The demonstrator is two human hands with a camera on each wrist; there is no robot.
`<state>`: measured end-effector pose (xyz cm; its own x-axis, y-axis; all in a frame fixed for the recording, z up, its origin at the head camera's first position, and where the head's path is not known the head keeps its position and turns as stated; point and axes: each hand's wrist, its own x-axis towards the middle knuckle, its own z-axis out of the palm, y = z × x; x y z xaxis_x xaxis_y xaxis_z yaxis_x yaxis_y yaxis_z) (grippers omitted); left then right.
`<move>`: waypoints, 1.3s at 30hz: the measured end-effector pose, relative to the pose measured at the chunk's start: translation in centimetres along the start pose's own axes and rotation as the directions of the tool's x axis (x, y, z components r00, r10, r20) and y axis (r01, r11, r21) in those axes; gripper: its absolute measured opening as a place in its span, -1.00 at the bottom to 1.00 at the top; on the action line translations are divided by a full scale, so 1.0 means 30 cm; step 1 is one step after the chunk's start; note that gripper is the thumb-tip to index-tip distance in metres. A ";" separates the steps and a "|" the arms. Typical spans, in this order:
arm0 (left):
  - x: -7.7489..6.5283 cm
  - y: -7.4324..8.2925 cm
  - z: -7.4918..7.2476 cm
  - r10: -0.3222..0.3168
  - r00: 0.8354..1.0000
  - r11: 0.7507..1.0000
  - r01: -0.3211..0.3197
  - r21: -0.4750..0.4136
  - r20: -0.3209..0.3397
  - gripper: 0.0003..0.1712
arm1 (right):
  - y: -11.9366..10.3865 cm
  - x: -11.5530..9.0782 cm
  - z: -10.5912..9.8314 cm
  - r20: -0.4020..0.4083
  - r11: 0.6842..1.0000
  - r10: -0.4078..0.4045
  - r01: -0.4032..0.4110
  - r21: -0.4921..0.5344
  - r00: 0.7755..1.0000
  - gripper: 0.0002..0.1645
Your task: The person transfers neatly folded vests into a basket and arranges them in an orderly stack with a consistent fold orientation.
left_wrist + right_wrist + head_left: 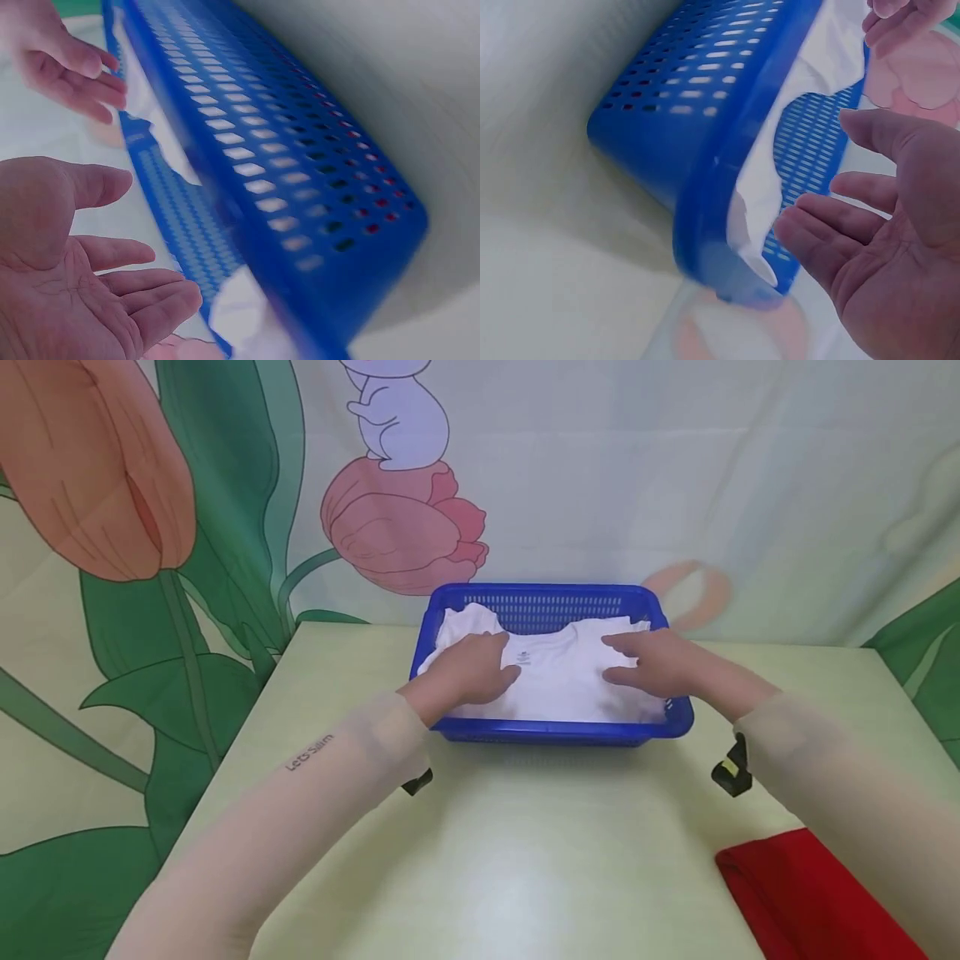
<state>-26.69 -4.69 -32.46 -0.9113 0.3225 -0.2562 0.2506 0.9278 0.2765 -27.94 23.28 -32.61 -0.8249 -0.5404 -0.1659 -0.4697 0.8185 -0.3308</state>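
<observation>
One left hand (472, 667), one right hand (658, 662) over a white T-shirt (555, 683) in a blue plastic basket (555, 729), mid-frame
Pretty loose, spread fingers on both; red cloth (810, 893) down lower right.

Free room above white shirt (558, 685); blue basket rim (555, 727) blocks sideways passage.

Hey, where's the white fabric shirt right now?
In the head view, the white fabric shirt is just right of centre, inside the blue perforated plastic basket, beneath the left hand at its left side and the right hand at its right.
</observation>
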 end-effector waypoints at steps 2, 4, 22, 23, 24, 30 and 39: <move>-0.017 0.020 -0.011 0.034 0.999 0.999 -0.034 0.001 -0.010 -0.23 | 0.008 -0.025 -0.016 -0.016 1.000 -0.006 0.007 0.023 1.000 -0.20; -0.032 0.036 -0.018 0.062 0.998 0.998 -0.062 0.010 -0.017 -0.23 | 0.013 -0.047 -0.026 -0.031 0.999 0.001 0.000 0.048 1.000 -0.19; -0.148 0.080 -0.021 0.179 0.983 0.982 -0.177 0.069 -0.033 -0.22 | 0.062 -0.300 -0.021 -0.144 0.990 0.077 -0.059 0.125 0.987 -0.21; -0.157 0.081 -0.017 0.187 0.982 0.980 -0.185 0.073 -0.030 -0.22 | 0.065 -0.318 -0.017 -0.145 0.989 0.089 -0.070 0.128 0.985 -0.20; -0.165 0.081 -0.014 0.195 0.980 0.978 -0.193 0.077 -0.027 -0.21 | 0.068 -0.334 -0.013 -0.145 0.989 0.096 -0.078 0.127 0.985 -0.19; -0.215 0.081 0.001 0.219 0.976 0.973 -0.218 0.070 -0.014 -0.21 | 0.092 -0.432 0.000 -0.162 0.986 0.119 -0.098 0.133 0.980 -0.18; -0.281 0.090 0.017 0.285 0.958 0.958 -0.283 0.049 -0.019 -0.21 | 0.133 -0.559 0.042 -0.170 0.976 0.188 -0.165 0.142 0.967 -0.16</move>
<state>-18.17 -4.80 -30.02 -0.8083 0.5696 -0.1492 0.5144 0.8064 0.2918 -15.60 35.37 -32.32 -0.9396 -0.3360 -0.0650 -0.2781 0.8604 -0.4272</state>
